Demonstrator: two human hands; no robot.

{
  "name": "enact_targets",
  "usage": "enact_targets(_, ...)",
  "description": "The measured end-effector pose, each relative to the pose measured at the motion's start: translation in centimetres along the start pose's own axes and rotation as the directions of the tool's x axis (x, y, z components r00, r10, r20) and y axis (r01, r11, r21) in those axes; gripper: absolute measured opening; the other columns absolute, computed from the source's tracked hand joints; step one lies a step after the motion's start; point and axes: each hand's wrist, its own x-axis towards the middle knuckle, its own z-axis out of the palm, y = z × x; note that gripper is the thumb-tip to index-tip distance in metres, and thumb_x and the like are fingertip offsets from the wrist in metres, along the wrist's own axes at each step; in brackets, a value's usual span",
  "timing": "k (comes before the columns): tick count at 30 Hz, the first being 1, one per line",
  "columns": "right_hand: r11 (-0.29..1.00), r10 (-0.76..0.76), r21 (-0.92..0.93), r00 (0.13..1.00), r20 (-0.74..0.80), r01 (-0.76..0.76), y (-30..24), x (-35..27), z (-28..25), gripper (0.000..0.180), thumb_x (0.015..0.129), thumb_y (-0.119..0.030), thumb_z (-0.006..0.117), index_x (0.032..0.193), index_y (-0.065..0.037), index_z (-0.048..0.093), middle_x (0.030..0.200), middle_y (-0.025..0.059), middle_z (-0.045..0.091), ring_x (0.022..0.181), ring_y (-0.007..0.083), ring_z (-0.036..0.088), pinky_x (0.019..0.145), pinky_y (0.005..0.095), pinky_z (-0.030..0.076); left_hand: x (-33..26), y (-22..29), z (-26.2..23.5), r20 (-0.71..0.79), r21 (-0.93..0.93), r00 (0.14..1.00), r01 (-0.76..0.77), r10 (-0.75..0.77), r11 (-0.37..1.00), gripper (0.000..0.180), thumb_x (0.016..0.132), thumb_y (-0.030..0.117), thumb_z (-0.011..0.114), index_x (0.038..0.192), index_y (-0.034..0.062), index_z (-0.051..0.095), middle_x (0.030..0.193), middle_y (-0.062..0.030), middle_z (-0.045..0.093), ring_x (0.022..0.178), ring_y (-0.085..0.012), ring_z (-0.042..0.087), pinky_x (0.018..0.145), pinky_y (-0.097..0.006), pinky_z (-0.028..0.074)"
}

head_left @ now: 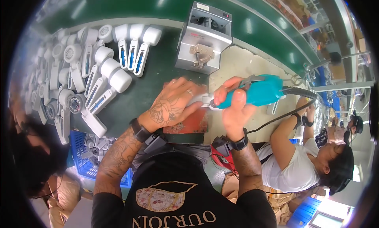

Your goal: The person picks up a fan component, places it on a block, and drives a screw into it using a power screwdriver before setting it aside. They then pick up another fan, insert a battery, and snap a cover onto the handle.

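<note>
A dark green tabletop [158, 70] filled the middle, and a green conveyor belt [252, 26] swept from twelve toward two o'clock. Metal racks [335, 74] stood at three o'clock under bright overhead light. A blue crate [83, 157] sat on the floor at eight o'clock.

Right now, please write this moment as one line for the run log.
left hand: presses white part on red mat | right hand: grips teal electric screwdriver | nearby: white handheld units, grey machine

Teal screwdriver [258, 93] — white housings [98, 76]
</note>
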Motion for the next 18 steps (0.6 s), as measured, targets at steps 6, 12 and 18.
enact_targets(6,0.996,-0.076,0.054,0.997,0.020,0.075,0.9,0.1,0.1,0.046,0.098,-0.044,0.066,0.099,0.000,0.052,0.069,0.0095,0.055,0.061,0.0197,0.055,0.058,0.0345,0.048,0.7,-0.4,0.2,0.000,0.025,0.999,-0.040,0.040,0.999,0.040,0.088,0.016,0.072,0.127,0.0084,0.065,0.118,-0.0066,0.064,0.107,-0.0308,0.057,0.092,-0.043,0.044)
enact_targets(12,0.994,0.104,-0.008,0.991,-0.080,-0.105,6.0,-2.5,-2.6,0.033,0.098,-0.034,0.067,0.108,-0.005,0.055,0.090,0.0081,0.059,0.079,0.0209,0.057,0.070,0.0369,0.048,0.1,-0.8,-0.4,-0.061,0.106,0.998,-0.021,0.028,0.994,0.044,0.087,0.023,0.072,0.129,0.0098,0.065,0.133,-0.0104,0.060,0.111,-0.0340,0.057,0.099,-0.045,0.045)
enact_targets(18,0.894,0.158,0.448,0.945,-0.285,-0.014,-0.5,-1.0,-2.4,0.047,0.100,-0.055,0.054,0.106,-0.009,0.056,0.069,0.0005,0.044,0.062,0.0123,0.042,0.056,0.0284,0.035,-0.9,-0.3,1.5,-0.147,0.319,0.911,-0.324,0.384,0.891,0.038,0.080,0.029,0.070,0.111,0.0080,0.065,0.119,-0.0147,0.065,0.100,-0.0314,0.063,0.087,-0.044,0.052)
